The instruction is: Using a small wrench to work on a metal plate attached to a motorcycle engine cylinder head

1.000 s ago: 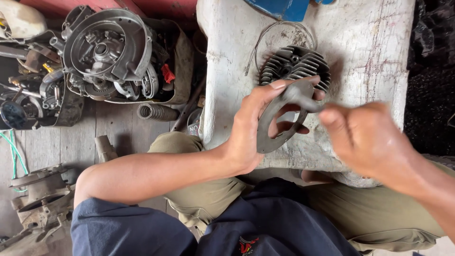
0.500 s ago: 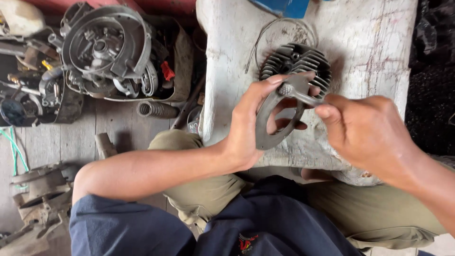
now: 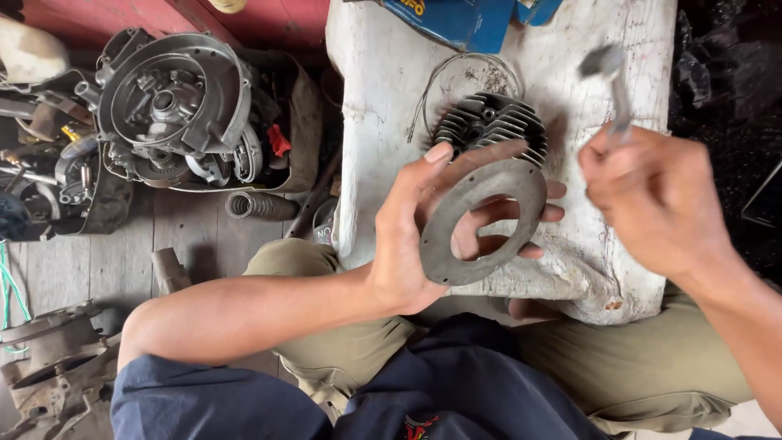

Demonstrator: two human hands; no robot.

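My left hand (image 3: 415,236) holds a flat grey metal ring plate (image 3: 482,220) with a large round hole, tilted up above the white wooden block (image 3: 391,98). My fingers show through the hole. My right hand (image 3: 660,200) is closed on a small metal tool (image 3: 612,81), blurred, raised to the right of the plate and apart from it. Behind the plate a dark finned engine cylinder (image 3: 489,122) lies on the block, with a thin wire ring (image 3: 440,77) beside it.
An engine crankcase (image 3: 175,106) sits in a tray at the left among loose parts. A ribbed rubber tube (image 3: 259,205) lies on the plank floor. A blue box (image 3: 456,20) rests at the block's far edge. More engine castings (image 3: 45,358) sit bottom left.
My right hand has pulled away from the plate, up and to the right, carrying the small tool. The plate has turned flatter toward me, so its hole now shows fully.
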